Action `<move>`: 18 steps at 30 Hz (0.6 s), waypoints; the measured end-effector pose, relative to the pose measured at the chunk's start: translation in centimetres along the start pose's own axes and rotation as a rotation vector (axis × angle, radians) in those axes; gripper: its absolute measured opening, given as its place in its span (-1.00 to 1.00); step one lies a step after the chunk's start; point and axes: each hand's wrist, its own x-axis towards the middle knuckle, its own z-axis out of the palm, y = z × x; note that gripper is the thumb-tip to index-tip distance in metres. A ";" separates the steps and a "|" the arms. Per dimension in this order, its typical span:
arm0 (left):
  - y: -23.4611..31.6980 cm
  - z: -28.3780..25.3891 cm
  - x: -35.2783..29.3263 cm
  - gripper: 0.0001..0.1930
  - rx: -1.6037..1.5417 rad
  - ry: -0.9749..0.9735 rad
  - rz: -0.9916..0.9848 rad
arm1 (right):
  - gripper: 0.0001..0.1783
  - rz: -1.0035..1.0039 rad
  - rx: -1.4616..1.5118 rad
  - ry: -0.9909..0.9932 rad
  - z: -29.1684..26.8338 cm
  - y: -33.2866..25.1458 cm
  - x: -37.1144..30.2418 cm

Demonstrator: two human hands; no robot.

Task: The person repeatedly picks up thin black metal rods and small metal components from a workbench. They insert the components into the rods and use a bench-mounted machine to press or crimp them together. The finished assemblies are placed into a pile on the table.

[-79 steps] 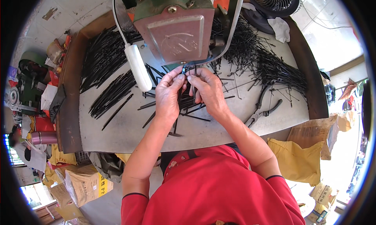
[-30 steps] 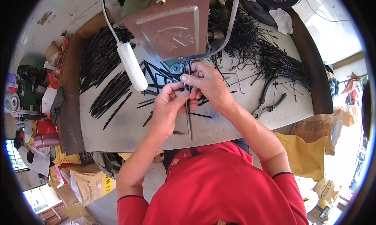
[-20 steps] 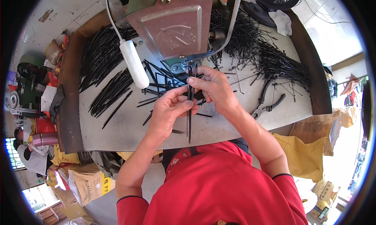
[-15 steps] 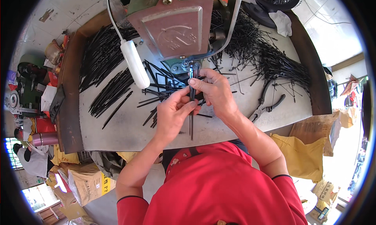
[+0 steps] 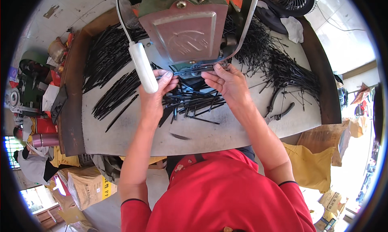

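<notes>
A slim black rod [image 5: 205,68] lies crosswise beneath the head of a green machine [image 5: 184,30] with a reddish front cover. Its left end sits between the thumb and fingers of my left hand [image 5: 158,88]. My right hand [image 5: 227,83] pinches the other end, with the thumb on top. Where the rod meets the machine's lower working part, the contact is too small to make out. Just below my hands, a loose heap of short black rods [image 5: 194,102] is spread on the grey tabletop [image 5: 133,137].
Bundles of long black rods [image 5: 115,54] lie at the left. Thin black wire-like rods [image 5: 283,62] pile up at the right, beside black-handled pliers [image 5: 281,111]. A white lamp [image 5: 143,68] hangs near my left hand. A fan [image 5: 289,2] stands at the far right, by the table's raised rim [image 5: 319,66].
Both hands have moved apart and slightly up toward the machine head. The black piece between them was upright and now lies crosswise. The view has shifted slightly.
</notes>
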 end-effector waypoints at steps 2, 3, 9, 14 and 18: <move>-0.2 1.5 -0.6 -0.78 -0.161 -0.015 0.013 | -0.76 -0.034 0.042 0.026 0.2 0.5 0.0; -0.4 1.6 -0.5 -0.77 -0.168 -0.024 0.026 | -0.76 -0.051 0.062 0.040 0.2 0.7 0.0; -0.7 2.8 -0.5 -0.79 -0.169 0.007 0.070 | -0.77 -0.106 0.116 0.061 0.1 1.1 -0.1; -0.8 2.8 -0.6 -0.83 -0.127 0.004 0.043 | -0.77 -0.091 0.123 0.058 -0.5 1.5 0.3; 0.2 1.8 0.9 -0.80 -0.092 -0.037 -0.125 | -0.77 0.014 0.039 0.054 -0.1 0.0 0.1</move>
